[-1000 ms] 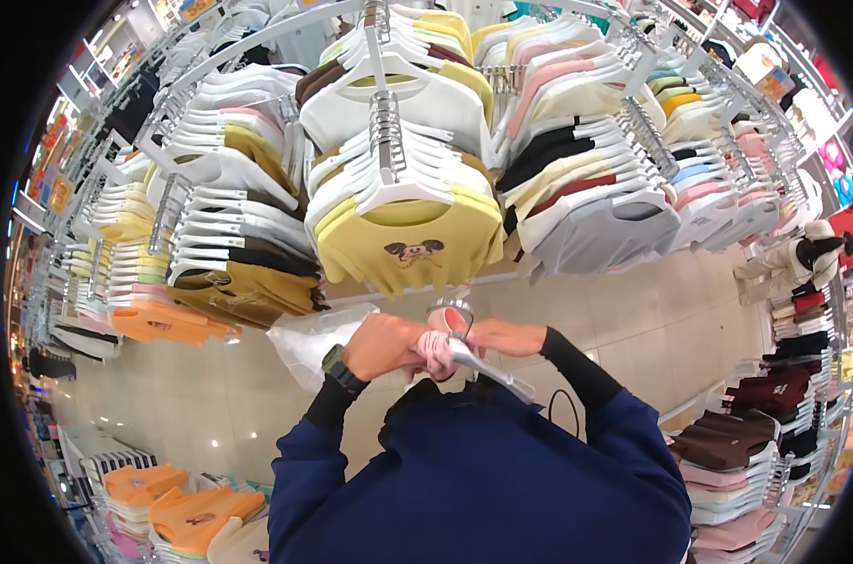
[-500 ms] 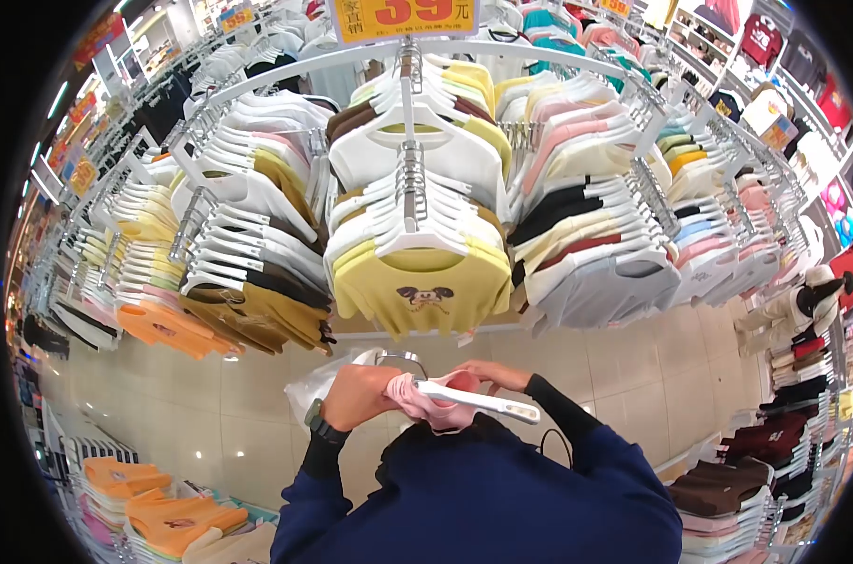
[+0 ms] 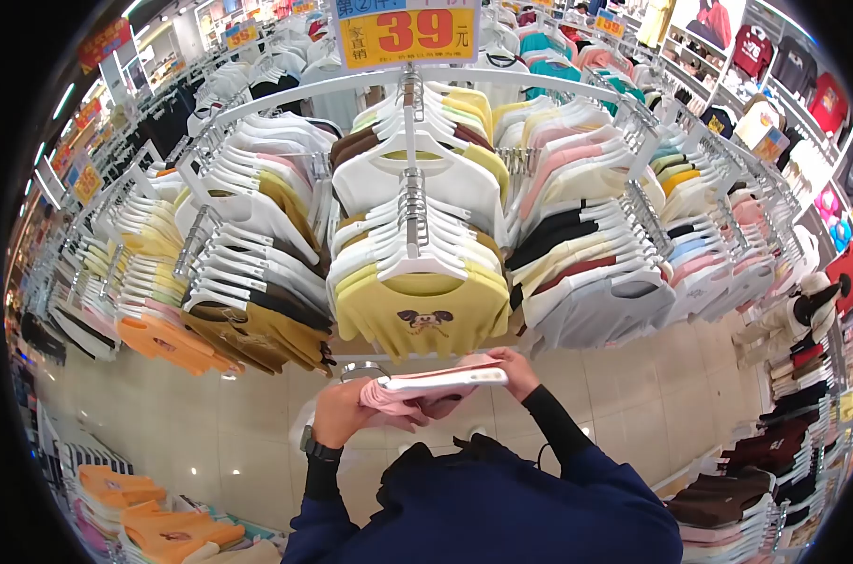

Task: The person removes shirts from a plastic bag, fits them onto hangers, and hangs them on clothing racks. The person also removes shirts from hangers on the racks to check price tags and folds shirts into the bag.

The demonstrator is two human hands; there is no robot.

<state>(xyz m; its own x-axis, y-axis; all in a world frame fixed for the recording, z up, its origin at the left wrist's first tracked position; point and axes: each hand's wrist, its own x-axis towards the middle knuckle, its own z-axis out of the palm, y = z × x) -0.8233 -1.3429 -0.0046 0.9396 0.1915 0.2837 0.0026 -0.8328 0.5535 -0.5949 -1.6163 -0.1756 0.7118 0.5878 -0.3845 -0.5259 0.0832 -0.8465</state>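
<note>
My left hand point(image 3: 342, 412) is wrapped round the bunched left side of a pink garment point(image 3: 403, 410). A white hanger point(image 3: 445, 379) lies across the garment's top, its right end near my right hand point(image 3: 515, 373). That hand pinches the garment's upper right edge. The hanger's metal hook point(image 3: 362, 369) shows just above my left hand. Behind my left hand, a translucent plastic bag point(image 3: 304, 423) is partly hidden.
A yellow shirt with a printed face point(image 3: 424, 310) hangs at the front of a rack just beyond my hands. More racks of shirts stand left and right. Orange shirts point(image 3: 177, 534) are at lower left, a brown one point(image 3: 722, 498) at lower right.
The garment and hanger have risen and spread wider between my hands, and the hanger has turned nearly level. My view has tilted up, showing more of the price sign.
</note>
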